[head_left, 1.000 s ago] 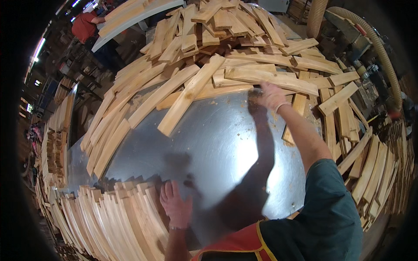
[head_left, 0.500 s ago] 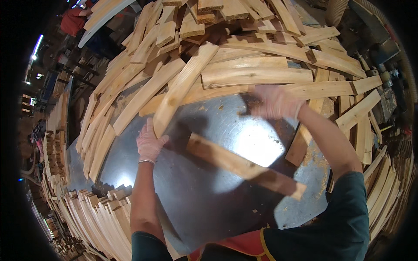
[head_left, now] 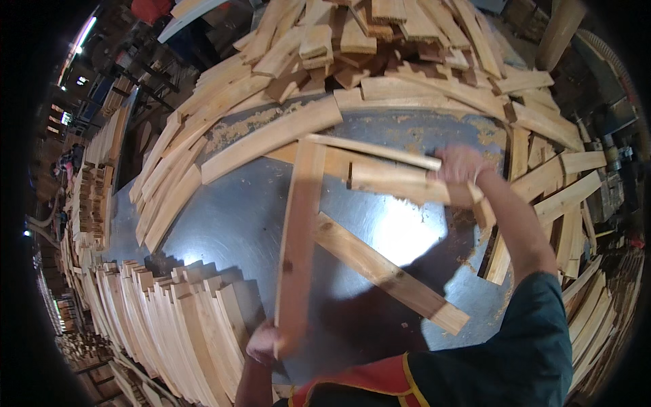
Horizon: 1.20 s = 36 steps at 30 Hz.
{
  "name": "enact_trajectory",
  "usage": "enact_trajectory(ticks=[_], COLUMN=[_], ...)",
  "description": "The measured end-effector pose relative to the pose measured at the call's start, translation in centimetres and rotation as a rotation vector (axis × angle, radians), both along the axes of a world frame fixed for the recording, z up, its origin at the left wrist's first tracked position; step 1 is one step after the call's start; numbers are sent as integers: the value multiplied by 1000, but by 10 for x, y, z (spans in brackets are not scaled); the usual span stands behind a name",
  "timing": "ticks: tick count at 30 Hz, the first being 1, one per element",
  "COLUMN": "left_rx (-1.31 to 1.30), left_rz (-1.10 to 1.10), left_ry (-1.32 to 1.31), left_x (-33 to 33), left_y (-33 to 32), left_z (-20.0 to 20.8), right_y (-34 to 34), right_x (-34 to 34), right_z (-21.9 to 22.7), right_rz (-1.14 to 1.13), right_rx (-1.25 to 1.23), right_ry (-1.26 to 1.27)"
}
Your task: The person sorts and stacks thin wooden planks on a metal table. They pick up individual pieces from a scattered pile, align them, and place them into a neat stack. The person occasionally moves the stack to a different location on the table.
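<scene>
My left hand (head_left: pixel 263 342), in a thin pale glove, is closed on the near end of a long wooden board (head_left: pixel 298 237). That board runs away from me across the shiny metal table (head_left: pixel 224 210). At the right, my slightly blurred right hand (head_left: pixel 464 165) is closed at the right end of a narrow board (head_left: pixel 373 150) seen on edge. A wider board (head_left: pixel 400 184) lies just below that hand; whether the fingers touch it too, I cannot tell. Between my arms another board (head_left: pixel 390 271) lies slantwise on the metal.
A large heap of boards (head_left: pixel 339 41) covers the far side. One curved-looking board (head_left: pixel 271 139) lies at left of centre. A stack of boards (head_left: pixel 176 319) stands at the near left, and more pieces (head_left: pixel 569 203) lie at the right. Sawdust (head_left: pixel 251 125) is scattered about.
My left hand has come nearer to me, drawing the long board with it. My right hand has moved right, and boards at the far middle have shifted nearer. The view has shifted somewhat.
</scene>
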<state>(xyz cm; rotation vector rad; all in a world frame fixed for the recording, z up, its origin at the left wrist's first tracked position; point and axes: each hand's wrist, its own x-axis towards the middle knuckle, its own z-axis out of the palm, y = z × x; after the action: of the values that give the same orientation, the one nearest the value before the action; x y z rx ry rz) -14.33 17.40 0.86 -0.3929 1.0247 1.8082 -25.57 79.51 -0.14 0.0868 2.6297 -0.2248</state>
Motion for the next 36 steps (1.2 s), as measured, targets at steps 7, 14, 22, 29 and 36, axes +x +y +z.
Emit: enact_trajectory(ticks=[7,14,22,29,36], left_rx=[-217,-1170,-1985,-1514,-1710], left_rz=[-101,-272,-385,-573,-501], left_ry=[135,1056,1479,1286,1486], left_x=[37,140,237,151,139], left_y=[10,-86,-196,-101,-119], left_z=[9,1,-48,-20,-19], right_y=[-122,-246,-424,-564,-437], right_x=[132,242,287,293,215], right_z=[15,15,16,-17,-29], right_rz=[-297,-881,-940,204,254], right_rx=[-153,-1161,-1203,-723,-1196], right_ry=[-167,32,-59,-311,-197])
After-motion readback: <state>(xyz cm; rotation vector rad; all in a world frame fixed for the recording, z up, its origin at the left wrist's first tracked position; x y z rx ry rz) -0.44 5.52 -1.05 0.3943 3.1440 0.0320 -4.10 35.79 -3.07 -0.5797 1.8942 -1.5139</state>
